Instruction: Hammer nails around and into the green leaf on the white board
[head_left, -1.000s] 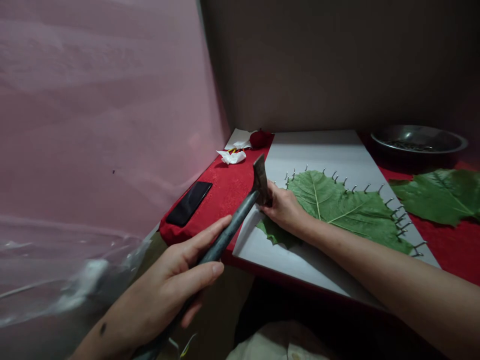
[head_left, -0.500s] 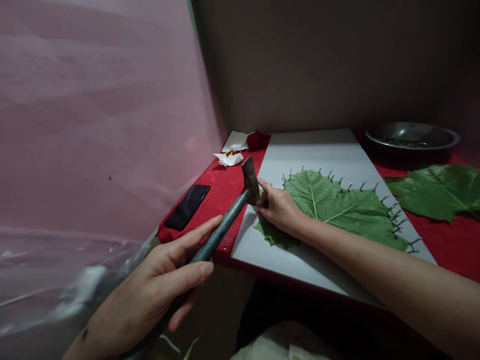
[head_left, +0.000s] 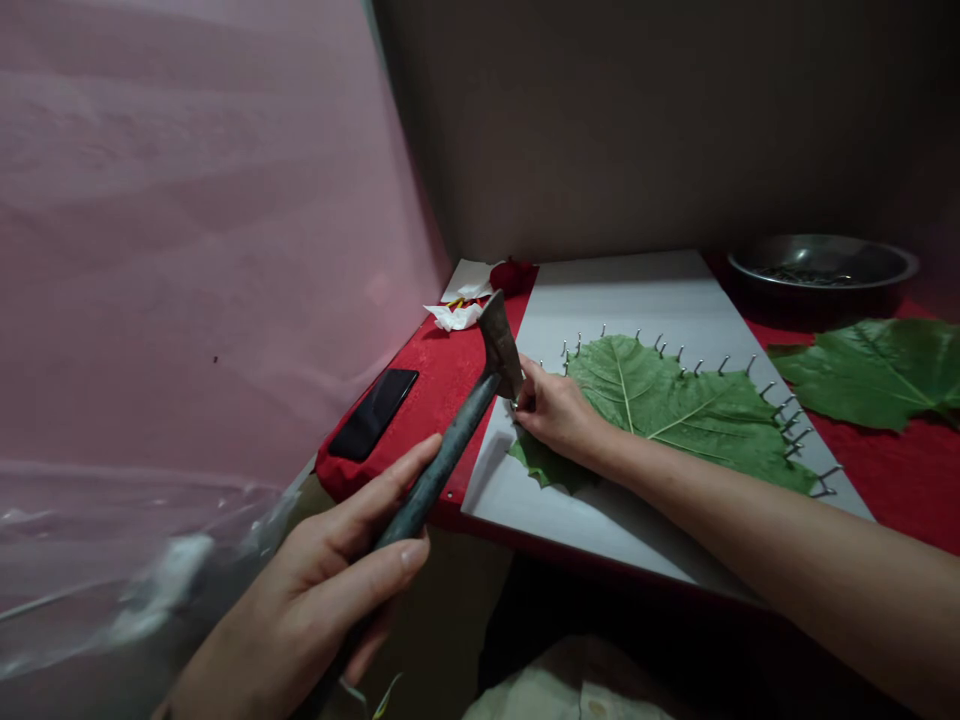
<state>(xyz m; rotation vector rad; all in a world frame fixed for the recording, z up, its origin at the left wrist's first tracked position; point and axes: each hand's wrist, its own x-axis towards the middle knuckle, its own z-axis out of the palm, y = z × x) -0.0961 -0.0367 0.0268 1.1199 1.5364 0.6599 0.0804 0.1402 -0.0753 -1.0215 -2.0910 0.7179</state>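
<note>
My left hand (head_left: 330, 580) is wrapped around the dark handle of a hammer (head_left: 448, 455). The hammer's metal head is raised over the left side of a white board, close to the fingertips of my right hand (head_left: 555, 405). Those fingers are pinched at the left edge of a big green leaf (head_left: 675, 410), on a nail (head_left: 514, 404) of which only a small shiny bit shows. Several other nails (head_left: 724, 365) stand along the leaf's top and right edges, some tilted. Part of the leaf lies hidden under my right hand and forearm.
The white board (head_left: 615, 285) rests on a red cloth (head_left: 427, 400). A black phone (head_left: 373, 412) and crumpled white tissue (head_left: 454, 317) lie left of it. On the right are a second leaf (head_left: 877, 375) and a metal bowl (head_left: 825, 262) of nails. A pinkish sheet (head_left: 187, 250) hangs at left.
The hammer head has risen slightly and tilted a little. My right hand stays at the leaf's left edge, and a shiny bit of nail now shows by its fingertips.
</note>
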